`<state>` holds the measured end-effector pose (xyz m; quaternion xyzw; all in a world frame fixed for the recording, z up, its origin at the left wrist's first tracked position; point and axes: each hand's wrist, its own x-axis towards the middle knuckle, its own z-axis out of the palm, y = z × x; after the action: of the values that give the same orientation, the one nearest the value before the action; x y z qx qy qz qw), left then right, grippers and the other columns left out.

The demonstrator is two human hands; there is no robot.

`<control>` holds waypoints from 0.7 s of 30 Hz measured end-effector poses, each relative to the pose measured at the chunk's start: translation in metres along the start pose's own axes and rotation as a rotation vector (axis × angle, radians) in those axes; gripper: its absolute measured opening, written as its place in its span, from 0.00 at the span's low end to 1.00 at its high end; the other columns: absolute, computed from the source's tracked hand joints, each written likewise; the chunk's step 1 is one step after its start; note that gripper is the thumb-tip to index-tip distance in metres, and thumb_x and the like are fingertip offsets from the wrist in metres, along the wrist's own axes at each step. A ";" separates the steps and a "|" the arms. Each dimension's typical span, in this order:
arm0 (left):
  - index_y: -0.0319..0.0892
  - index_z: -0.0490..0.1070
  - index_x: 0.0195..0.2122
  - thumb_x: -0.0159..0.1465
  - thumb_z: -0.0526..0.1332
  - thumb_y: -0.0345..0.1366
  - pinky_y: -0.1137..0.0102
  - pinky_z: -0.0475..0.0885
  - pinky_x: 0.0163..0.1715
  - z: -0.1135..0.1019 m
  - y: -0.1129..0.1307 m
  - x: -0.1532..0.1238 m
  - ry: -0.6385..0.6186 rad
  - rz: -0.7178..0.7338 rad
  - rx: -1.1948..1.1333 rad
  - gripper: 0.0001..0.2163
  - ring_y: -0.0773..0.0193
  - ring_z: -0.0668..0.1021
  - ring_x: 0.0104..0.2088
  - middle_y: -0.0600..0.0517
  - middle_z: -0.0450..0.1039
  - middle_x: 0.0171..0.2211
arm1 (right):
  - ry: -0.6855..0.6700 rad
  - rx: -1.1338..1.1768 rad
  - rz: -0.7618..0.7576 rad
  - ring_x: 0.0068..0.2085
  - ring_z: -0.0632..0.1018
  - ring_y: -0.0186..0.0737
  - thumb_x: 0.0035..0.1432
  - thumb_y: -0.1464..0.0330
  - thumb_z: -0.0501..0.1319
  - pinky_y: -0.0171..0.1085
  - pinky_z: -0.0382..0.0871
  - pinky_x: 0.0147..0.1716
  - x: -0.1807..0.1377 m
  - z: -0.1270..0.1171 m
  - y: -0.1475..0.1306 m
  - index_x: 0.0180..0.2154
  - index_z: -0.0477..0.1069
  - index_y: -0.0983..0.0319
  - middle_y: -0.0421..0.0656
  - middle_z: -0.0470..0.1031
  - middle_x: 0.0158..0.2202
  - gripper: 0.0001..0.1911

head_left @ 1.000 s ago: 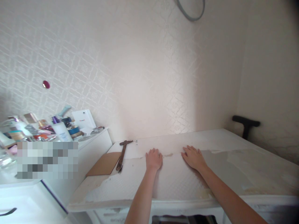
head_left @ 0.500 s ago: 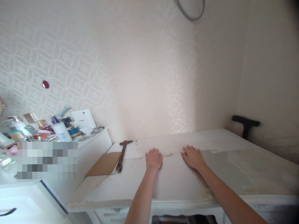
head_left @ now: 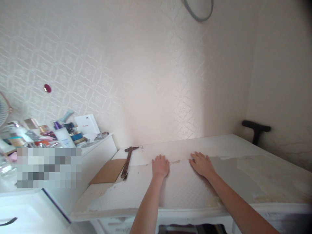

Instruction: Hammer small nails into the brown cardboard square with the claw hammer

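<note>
- Our left hand (head_left: 160, 166) and right hand (head_left: 201, 164) both rest on the table (head_left: 180, 195), backs upward and apart from each other, released, with the fingers loosely bent
- We face a pale patterned wall (head_left: 151, 81), glossy down its middle
- Beneath our hands, the white table reaches back towards that wall, its top patchy and its near edge worn
- To our left stands a white cabinet (head_left: 97, 162), higher than the table, crowded with bottles and jars (head_left: 65, 138)
- We see brown cardboard (head_left: 109, 170) lying at the table's left side, by the cabinet
- Past the table's right edge rises a black T-shaped support (head_left: 256, 127)
- Between the cardboard and our left hand lies a hammer (head_left: 127, 164), head towards the wall; we cannot tell whether it touches the cardboard
- Above the cabinet, we notice a small dark-pink disc (head_left: 47, 88) on the wall
</note>
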<state>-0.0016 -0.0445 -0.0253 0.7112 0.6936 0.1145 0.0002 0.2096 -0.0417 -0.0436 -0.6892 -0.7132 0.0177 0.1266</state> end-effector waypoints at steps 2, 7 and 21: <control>0.41 0.64 0.56 0.68 0.42 0.40 0.53 0.52 0.61 -0.001 0.000 0.000 0.002 0.000 -0.002 0.20 0.54 0.61 0.63 0.45 0.59 0.62 | 0.000 0.000 0.000 0.64 0.58 0.53 0.65 0.60 0.44 0.55 0.47 0.60 0.000 0.000 0.000 0.60 0.62 0.64 0.53 0.57 0.64 0.27; 0.41 0.64 0.56 0.68 0.42 0.40 0.53 0.53 0.61 -0.003 0.001 -0.002 -0.003 0.001 0.006 0.20 0.54 0.60 0.63 0.44 0.59 0.62 | 0.004 -0.001 -0.001 0.64 0.58 0.53 0.65 0.60 0.43 0.55 0.48 0.59 0.001 0.002 0.001 0.60 0.62 0.64 0.52 0.57 0.64 0.28; 0.41 0.64 0.56 0.68 0.42 0.40 0.53 0.53 0.61 -0.001 0.001 -0.001 0.001 0.002 0.007 0.20 0.54 0.61 0.62 0.44 0.59 0.62 | 0.005 -0.001 -0.003 0.63 0.58 0.53 0.65 0.60 0.43 0.55 0.47 0.59 0.000 0.001 0.000 0.60 0.62 0.64 0.53 0.57 0.64 0.27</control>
<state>-0.0012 -0.0456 -0.0247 0.7118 0.6933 0.1127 -0.0027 0.2096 -0.0417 -0.0442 -0.6883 -0.7139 0.0152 0.1279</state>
